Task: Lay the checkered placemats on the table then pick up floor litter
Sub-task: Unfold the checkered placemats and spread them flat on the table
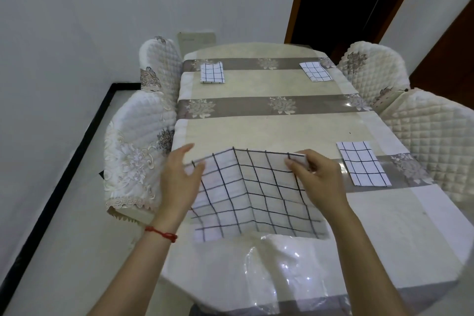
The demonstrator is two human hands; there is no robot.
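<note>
Placemat in hand: I see a white checkered placemat (254, 192) held up over the near end of the table (384, 226), creased down its middle, lower edge touching the tabletop.
Left hand: my left hand (179, 177) pinches the placemat's upper left corner, the other fingers spread straight.
Right hand: my right hand (315, 177) grips the upper right corner, fingers curled round the folded edge.
Placemats counted: four. One held; a near-right placemat (363, 163) flat by the table's right edge; a far-left placemat (212, 73) and a far-right placemat (316, 72) at the table's far end.
Table cover: clear plastic sheet (269, 277), wrinkled at the near edge.
Chairs: four quilted chairs (136, 151), two each side of the table.
Hard to see: the floor (64, 251) shows only left of the table; I cannot make out litter there.
</note>
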